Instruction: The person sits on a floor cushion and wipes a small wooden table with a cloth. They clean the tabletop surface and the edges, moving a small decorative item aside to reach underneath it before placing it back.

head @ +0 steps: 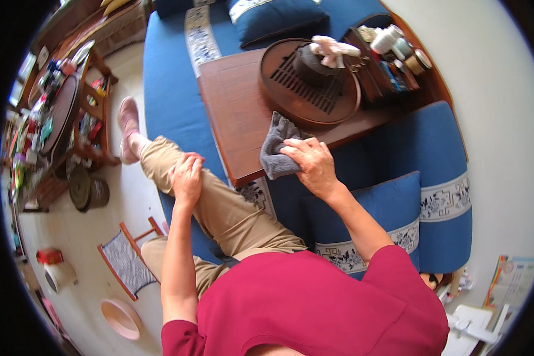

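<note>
My right hand (313, 164) grips a folded grey cloth (279, 149) at the near edge of a low wooden table (231, 111). Just beyond the cloth, a round wooden tray (289, 116) with a slatted middle sits on the table. A dark round pot (311, 69) stands on the tray, with a pale pinkish object (331, 49) on top that I cannot make out. My left hand (188, 178) rests on the knee of my tan trousers (231, 209), holding nothing; its fingers lie partly bent over the fabric.
A wooden box (376, 80) with jars and bottles stands behind the tray. Blue cushions (374, 204) lie around the table. Left on the floor are a folding stool (127, 260), a pink basin (120, 318), a dark bin (89, 191) and a cluttered side table (62, 115).
</note>
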`<state>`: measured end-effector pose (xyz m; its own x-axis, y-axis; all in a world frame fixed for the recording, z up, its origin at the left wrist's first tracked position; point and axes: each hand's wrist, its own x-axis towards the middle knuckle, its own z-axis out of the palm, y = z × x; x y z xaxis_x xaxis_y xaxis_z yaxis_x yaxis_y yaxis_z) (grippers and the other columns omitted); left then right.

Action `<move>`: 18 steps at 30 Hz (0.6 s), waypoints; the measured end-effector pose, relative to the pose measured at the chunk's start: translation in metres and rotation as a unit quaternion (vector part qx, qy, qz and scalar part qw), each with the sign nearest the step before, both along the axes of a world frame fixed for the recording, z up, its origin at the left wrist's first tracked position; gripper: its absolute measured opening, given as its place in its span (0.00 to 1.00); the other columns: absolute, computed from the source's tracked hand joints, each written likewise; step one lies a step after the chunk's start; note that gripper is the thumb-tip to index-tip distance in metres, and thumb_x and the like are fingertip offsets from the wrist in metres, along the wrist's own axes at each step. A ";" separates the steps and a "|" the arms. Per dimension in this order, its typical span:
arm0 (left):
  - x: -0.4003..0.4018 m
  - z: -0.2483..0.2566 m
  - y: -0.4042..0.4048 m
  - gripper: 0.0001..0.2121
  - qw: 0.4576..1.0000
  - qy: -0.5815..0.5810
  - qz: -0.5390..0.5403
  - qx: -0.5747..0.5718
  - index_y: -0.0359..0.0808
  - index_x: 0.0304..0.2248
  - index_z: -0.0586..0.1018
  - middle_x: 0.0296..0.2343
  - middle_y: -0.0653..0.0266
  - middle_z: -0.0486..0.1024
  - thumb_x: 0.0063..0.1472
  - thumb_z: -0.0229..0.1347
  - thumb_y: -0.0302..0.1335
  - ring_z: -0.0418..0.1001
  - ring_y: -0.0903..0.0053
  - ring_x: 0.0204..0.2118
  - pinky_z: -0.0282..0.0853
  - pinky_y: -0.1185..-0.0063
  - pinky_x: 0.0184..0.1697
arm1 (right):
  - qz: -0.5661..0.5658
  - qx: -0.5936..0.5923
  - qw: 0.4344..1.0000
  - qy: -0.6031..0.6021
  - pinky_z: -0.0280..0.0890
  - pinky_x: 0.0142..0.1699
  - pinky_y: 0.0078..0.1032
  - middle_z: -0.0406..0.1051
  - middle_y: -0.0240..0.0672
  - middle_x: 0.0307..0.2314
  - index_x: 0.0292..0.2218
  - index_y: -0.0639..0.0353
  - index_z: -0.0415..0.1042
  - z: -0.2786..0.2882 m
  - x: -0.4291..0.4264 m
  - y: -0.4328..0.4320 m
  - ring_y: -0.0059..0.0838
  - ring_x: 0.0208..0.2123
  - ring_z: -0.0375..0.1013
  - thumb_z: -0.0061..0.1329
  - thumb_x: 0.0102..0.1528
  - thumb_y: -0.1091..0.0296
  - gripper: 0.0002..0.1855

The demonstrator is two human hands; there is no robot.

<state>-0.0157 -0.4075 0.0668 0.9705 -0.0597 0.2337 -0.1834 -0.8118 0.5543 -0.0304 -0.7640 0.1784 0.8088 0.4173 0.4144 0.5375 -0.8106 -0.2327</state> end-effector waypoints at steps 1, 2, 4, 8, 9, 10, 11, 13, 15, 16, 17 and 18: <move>0.002 -0.003 0.004 0.13 1.000 0.002 -0.010 0.007 0.45 0.38 0.84 0.43 0.74 0.80 0.70 0.46 0.33 0.75 0.76 0.52 0.60 0.67 0.57 | -0.033 0.009 0.999 0.010 0.69 0.52 0.38 0.80 0.29 0.48 0.46 0.48 0.80 0.004 -0.002 -0.013 0.38 0.48 0.76 0.60 0.46 0.76 0.23; 0.002 -0.008 0.007 0.15 0.999 0.022 -0.001 -0.026 0.44 0.36 0.84 0.43 0.72 0.80 0.70 0.45 0.35 0.75 0.74 0.52 0.59 0.66 0.57 | -0.056 0.019 0.998 0.002 0.69 0.51 0.37 0.79 0.29 0.47 0.45 0.47 0.81 0.000 -0.003 -0.029 0.39 0.47 0.76 0.59 0.46 0.77 0.23; 0.004 -0.006 0.005 0.16 0.999 0.034 -0.005 -0.039 0.43 0.33 0.84 0.44 0.72 0.80 0.71 0.45 0.36 0.75 0.73 0.52 0.59 0.66 0.58 | -0.101 0.033 0.994 0.004 0.69 0.51 0.38 0.81 0.30 0.45 0.43 0.49 0.81 -0.001 -0.008 -0.051 0.40 0.47 0.76 0.60 0.46 0.76 0.20; 0.004 -0.001 0.002 0.16 0.997 0.056 -0.004 -0.050 0.41 0.33 0.84 0.43 0.71 0.80 0.71 0.45 0.35 0.75 0.73 0.51 0.59 0.66 0.58 | -0.133 0.043 0.990 -0.033 0.69 0.49 0.38 0.80 0.31 0.44 0.42 0.49 0.81 -0.010 -0.013 -0.052 0.41 0.46 0.76 0.58 0.45 0.78 0.21; 0.004 0.001 -0.001 0.16 0.996 0.064 -0.002 -0.064 0.41 0.33 0.84 0.43 0.70 0.80 0.71 0.45 0.34 0.76 0.72 0.50 0.59 0.66 0.58 | -0.149 0.042 0.986 -0.058 0.69 0.49 0.37 0.80 0.31 0.44 0.42 0.48 0.81 -0.014 -0.014 -0.044 0.41 0.45 0.76 0.58 0.45 0.78 0.20; 0.003 0.003 -0.002 0.17 0.994 0.073 0.000 -0.077 0.40 0.32 0.84 0.43 0.70 0.81 0.71 0.45 0.34 0.76 0.72 0.50 0.59 0.66 0.58 | -0.160 0.051 0.984 -0.056 0.69 0.48 0.38 0.80 0.30 0.44 0.42 0.48 0.81 -0.016 -0.017 -0.034 0.41 0.44 0.76 0.58 0.46 0.77 0.20; 0.003 0.004 -0.004 0.17 0.992 0.084 0.003 -0.089 0.39 0.32 0.84 0.42 0.69 0.81 0.71 0.45 0.34 0.76 0.72 0.49 0.60 0.66 0.58 | -0.171 0.059 0.982 -0.055 0.69 0.48 0.38 0.80 0.30 0.44 0.42 0.48 0.81 -0.017 -0.020 -0.024 0.41 0.44 0.75 0.58 0.46 0.77 0.20; 0.003 0.004 -0.003 0.17 0.994 0.069 -0.006 -0.086 0.38 0.31 0.84 0.42 0.69 0.82 0.71 0.45 0.34 0.77 0.70 0.48 0.62 0.67 0.56 | -0.140 0.076 0.986 -0.051 0.67 0.47 0.37 0.78 0.28 0.44 0.42 0.48 0.81 -0.018 -0.024 -0.002 0.38 0.44 0.73 0.56 0.48 0.77 0.18; 0.003 -0.002 0.001 0.17 0.995 0.062 -0.007 -0.081 0.38 0.31 0.84 0.42 0.69 0.82 0.71 0.45 0.33 0.77 0.71 0.48 0.63 0.68 0.55 | -0.101 0.061 0.992 -0.051 0.67 0.47 0.37 0.78 0.29 0.44 0.42 0.51 0.81 -0.018 -0.026 0.016 0.38 0.44 0.73 0.55 0.48 0.77 0.19; 0.001 -0.003 0.001 0.15 0.999 0.043 -0.015 -0.010 0.39 0.33 0.84 0.41 0.68 0.81 0.70 0.45 0.33 0.76 0.69 0.49 0.64 0.67 0.54 | -0.080 0.068 0.994 -0.042 0.67 0.49 0.37 0.78 0.30 0.45 0.43 0.52 0.80 -0.018 -0.026 0.024 0.39 0.45 0.73 0.54 0.48 0.77 0.20; -0.001 -0.004 0.001 0.15 0.999 0.044 -0.026 0.010 0.39 0.34 0.84 0.41 0.68 0.81 0.70 0.45 0.33 0.76 0.68 0.50 0.64 0.66 0.55 | -0.065 0.071 0.995 -0.033 0.68 0.49 0.38 0.77 0.31 0.44 0.43 0.52 0.80 -0.016 -0.025 0.032 0.39 0.45 0.72 0.53 0.49 0.77 0.19; -0.004 0.000 -0.003 0.14 0.998 0.045 -0.036 0.029 0.40 0.34 0.83 0.41 0.67 0.81 0.70 0.45 0.33 0.76 0.68 0.50 0.64 0.66 0.55 | -0.058 0.058 0.996 -0.022 0.68 0.50 0.38 0.76 0.32 0.42 0.42 0.52 0.80 -0.014 -0.024 0.039 0.40 0.44 0.72 0.53 0.49 0.76 0.17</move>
<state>-0.0197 -0.4103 0.0669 0.9801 -0.1406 0.1399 -0.1938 -0.8294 0.5240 -0.0540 -0.7248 0.1643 0.8289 0.2687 0.4907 0.4529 -0.8372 -0.3066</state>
